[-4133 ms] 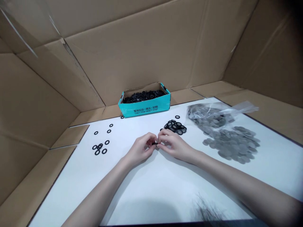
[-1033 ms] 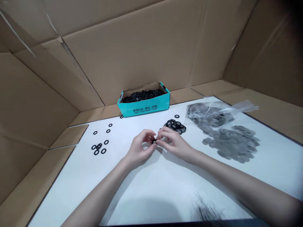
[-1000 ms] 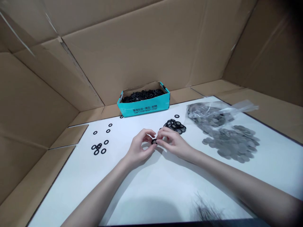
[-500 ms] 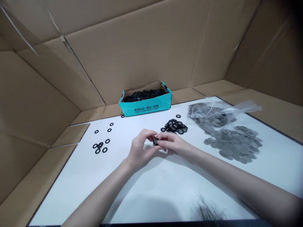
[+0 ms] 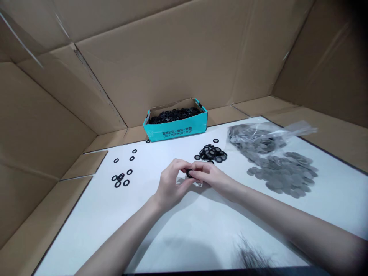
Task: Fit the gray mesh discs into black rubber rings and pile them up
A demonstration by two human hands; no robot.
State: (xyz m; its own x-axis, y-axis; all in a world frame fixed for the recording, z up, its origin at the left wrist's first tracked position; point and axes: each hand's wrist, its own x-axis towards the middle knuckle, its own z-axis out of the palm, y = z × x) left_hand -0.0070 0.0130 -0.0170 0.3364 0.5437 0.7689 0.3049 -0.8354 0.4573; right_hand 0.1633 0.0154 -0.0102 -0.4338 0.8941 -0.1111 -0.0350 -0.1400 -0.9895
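Observation:
Between my two hands is a black ring washer (image 5: 189, 173), with a grey mesh disc showing in its opening. The fingertips of my left hand (image 5: 173, 183) close on its left side. From the right, my right hand (image 5: 211, 177) pinches the same washer, thumb and forefinger over its face. Just beyond my hands lies a heap of black washers with grey centres (image 5: 212, 153). Several bare black rings (image 5: 120, 177) are scattered on the left of the white tabletop. On the right spreads a pile of loose grey discs (image 5: 290, 174).
At the back stands a turquoise box (image 5: 176, 130) full of black rings. A clear plastic bag (image 5: 258, 137) of grey discs lies behind the loose pile. Cardboard walls (image 5: 172, 57) enclose the white table (image 5: 172, 245) at the back and sides.
My fingers have shifted slightly on the washer, and less of its grey face shows. The whole view has moved a little; the piles and box look unchanged.

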